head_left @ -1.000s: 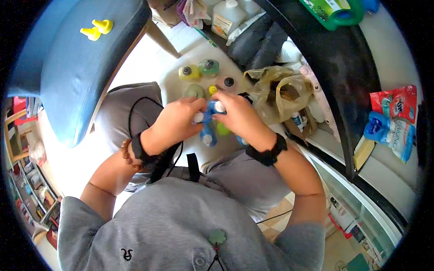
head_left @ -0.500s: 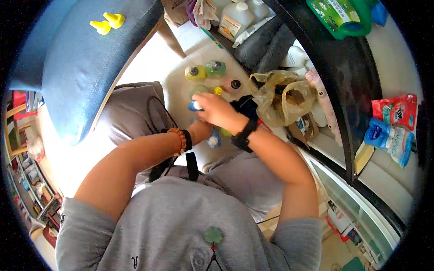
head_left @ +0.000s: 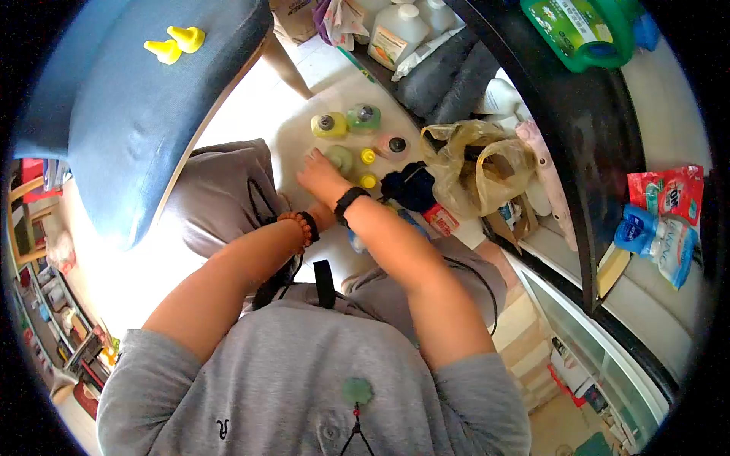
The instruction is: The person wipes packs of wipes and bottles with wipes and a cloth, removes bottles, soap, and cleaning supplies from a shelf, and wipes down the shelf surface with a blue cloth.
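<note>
My right hand (head_left: 321, 176) reaches across to the left, over the pale floor, with its fingers bent downward. Whatever is under those fingers is hidden. Right beside it stands a bottle of pale green liquid (head_left: 340, 158). My left hand (head_left: 322, 216) lies below the right wrist, its fingers mostly covered. Farther out are a yellow bottle (head_left: 328, 125), a green bottle (head_left: 364, 117) and a pink bottle (head_left: 393, 147), each with a dark cap. Two small yellow caps (head_left: 368, 156) sit near my right wrist. A blue-and-clear item (head_left: 356, 242) shows partly under my right forearm.
A dark cloth (head_left: 409, 187) and a red-and-white packet (head_left: 443, 220) lie right of my hands, beside a translucent plastic bag (head_left: 487, 171). White jugs (head_left: 397, 34) stand farther back. Two yellow nozzles (head_left: 175, 44) lie on the blue chair (head_left: 152, 106). A black-edged cabinet (head_left: 566, 114) borders the right.
My right hand has moved left, and the blue-and-white thing that was at its fingers is out of sight. A second yellow cap and more of the dark cloth are uncovered.
</note>
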A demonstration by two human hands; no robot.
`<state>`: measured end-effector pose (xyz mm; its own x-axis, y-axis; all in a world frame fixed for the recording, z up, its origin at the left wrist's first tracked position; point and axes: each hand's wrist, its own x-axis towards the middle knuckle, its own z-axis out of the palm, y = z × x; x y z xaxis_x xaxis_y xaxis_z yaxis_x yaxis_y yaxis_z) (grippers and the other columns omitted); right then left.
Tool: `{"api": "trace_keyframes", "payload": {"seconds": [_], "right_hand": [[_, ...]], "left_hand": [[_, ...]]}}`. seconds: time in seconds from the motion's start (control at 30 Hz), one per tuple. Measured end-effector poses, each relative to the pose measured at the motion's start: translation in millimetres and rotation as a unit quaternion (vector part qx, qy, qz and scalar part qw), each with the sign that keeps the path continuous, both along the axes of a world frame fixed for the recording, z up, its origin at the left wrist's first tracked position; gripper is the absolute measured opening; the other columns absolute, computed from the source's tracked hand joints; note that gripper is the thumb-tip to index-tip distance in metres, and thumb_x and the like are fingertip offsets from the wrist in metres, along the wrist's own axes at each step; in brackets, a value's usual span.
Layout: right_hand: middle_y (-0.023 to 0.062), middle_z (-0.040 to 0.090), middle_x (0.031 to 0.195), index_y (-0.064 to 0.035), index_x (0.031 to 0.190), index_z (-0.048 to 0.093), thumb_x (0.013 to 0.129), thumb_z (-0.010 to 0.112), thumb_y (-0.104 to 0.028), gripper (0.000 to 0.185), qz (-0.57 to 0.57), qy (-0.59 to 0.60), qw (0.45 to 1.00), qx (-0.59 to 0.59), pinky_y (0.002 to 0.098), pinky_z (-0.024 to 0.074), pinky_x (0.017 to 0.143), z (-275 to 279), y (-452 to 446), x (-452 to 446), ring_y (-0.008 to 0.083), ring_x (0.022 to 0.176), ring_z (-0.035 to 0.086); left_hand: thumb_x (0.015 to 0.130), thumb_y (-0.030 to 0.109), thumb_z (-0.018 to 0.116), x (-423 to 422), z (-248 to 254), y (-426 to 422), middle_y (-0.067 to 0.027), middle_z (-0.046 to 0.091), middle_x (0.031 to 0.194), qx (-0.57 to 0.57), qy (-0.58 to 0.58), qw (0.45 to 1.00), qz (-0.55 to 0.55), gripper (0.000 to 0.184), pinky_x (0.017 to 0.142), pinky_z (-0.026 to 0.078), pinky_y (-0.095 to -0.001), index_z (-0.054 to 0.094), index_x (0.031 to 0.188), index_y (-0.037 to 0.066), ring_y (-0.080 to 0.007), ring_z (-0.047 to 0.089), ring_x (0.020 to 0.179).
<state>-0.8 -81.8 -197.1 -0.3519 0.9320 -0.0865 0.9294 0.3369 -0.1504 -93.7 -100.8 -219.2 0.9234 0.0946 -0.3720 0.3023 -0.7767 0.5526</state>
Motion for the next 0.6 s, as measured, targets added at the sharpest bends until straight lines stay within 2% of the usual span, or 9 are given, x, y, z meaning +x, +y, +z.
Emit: {"api": "trace_keyframes", "payload": {"seconds": [0.17,0.27,0.3,0.4,0.43,0.5,0.53,0.57,0.6], "right_hand": [[0.0033,0.071,0.079,-0.0173,0.078,0.074,0.08,0.057,-0.015,0.017,0.004,-0.058,0.998,-0.007,0.0482,0.0337,0.104,-16,0,2,0.023,0.097,0.063],[0.0028,0.07,0.088,-0.0163,0.085,0.073,0.078,0.06,-0.012,0.015,0.017,-0.076,0.995,-0.058,0.0484,0.0308,0.106,-4,-5,10,0.0217,0.104,0.059],[0.0029,0.07,0.089,-0.0162,0.084,0.073,0.079,0.059,-0.013,0.015,0.003,-0.04,0.999,0.0,0.0492,0.0296,0.107,11,-8,15,0.0216,0.105,0.059],[0.0045,0.069,0.087,-0.0149,0.081,0.07,0.079,0.058,-0.014,0.012,-0.017,-0.001,1.0,0.001,0.0466,0.0315,0.108,37,-18,31,0.0236,0.107,0.058],[0.005,0.068,0.087,-0.0145,0.08,0.069,0.079,0.057,-0.015,0.012,-0.03,0.03,0.999,0.005,0.0458,0.0321,0.108,59,-21,41,0.0242,0.108,0.058],[0.0072,0.065,0.089,-0.0107,0.087,0.064,0.077,0.06,-0.016,0.012,-0.063,0.174,0.981,0.055,0.044,0.0392,0.097,123,-41,73,0.0261,0.103,0.058],[0.009,0.063,0.09,-0.0085,0.091,0.061,0.076,0.064,-0.017,0.018,-0.104,0.239,0.965,0.022,0.0437,0.0416,0.091,169,-53,90,0.0289,0.1,0.057],[0.0106,0.062,0.089,-0.0056,0.092,0.06,0.076,0.068,-0.017,0.021,-0.147,0.308,0.938,0.059,0.0421,0.0444,0.088,201,-72,107,0.0307,0.096,0.058],[0.0118,0.063,0.093,-0.0043,0.098,0.061,0.078,0.07,-0.019,0.026,-0.185,0.345,0.92,0.004,0.0425,0.0464,0.085,257,-91,134,0.0319,0.095,0.06]], "left_hand": [[0.087,0.013,0.055,1,4,3,-0.0121,0.062,0.111,0.002,-0.008,1.0,-0.024,0.035,0.092,0.043,-0.039,0.058,0.121,0.008,-0.0281,0.057,0.105],[0.086,0.012,0.056,4,4,4,-0.0123,0.063,0.108,0.008,-0.019,0.999,-0.045,0.035,0.09,0.044,-0.0393,0.058,0.12,0.008,-0.0281,0.059,0.102],[0.086,0.012,0.057,3,5,4,-0.0123,0.063,0.107,0.011,-0.023,0.998,-0.054,0.035,0.089,0.045,-0.0394,0.059,0.12,0.008,-0.0281,0.059,0.101],[0.084,0.012,0.059,7,11,13,-0.0125,0.064,0.104,0.023,-0.048,0.992,-0.111,0.035,0.087,0.046,-0.0398,0.059,0.119,0.008,-0.0282,0.06,0.098],[0.084,0.011,0.059,11,23,18,-0.0126,0.064,0.103,0.021,-0.057,0.988,-0.142,0.035,0.086,0.047,-0.0399,0.059,0.119,0.008,-0.0282,0.061,0.097],[0.083,0.011,0.061,25,66,26,-0.0127,0.065,0.101,0.012,-0.08,0.974,-0.209,0.035,0.084,0.047,-0.0402,0.059,0.118,0.008,-0.0282,0.062,0.095],[0.083,0.011,0.061,36,98,30,-0.0128,0.065,0.1,0.001,-0.098,0.965,-0.242,0.035,0.084,0.048,-0.0403,0.059,0.118,0.008,-0.0282,0.062,0.094],[0.082,0.011,0.062,52,133,31,-0.0128,0.066,0.099,-0.014,-0.119,0.954,-0.274,0.035,0.083,0.048,-0.0404,0.059,0.117,0.008,-0.0282,0.062,0.093],[0.082,0.011,0.062,73,174,29,-0.0129,0.066,0.097,-0.033,-0.126,0.948,-0.29,0.035,0.082,0.049,-0.0405,0.059,0.117,0.008,-0.0282,0.063,0.092]]}}
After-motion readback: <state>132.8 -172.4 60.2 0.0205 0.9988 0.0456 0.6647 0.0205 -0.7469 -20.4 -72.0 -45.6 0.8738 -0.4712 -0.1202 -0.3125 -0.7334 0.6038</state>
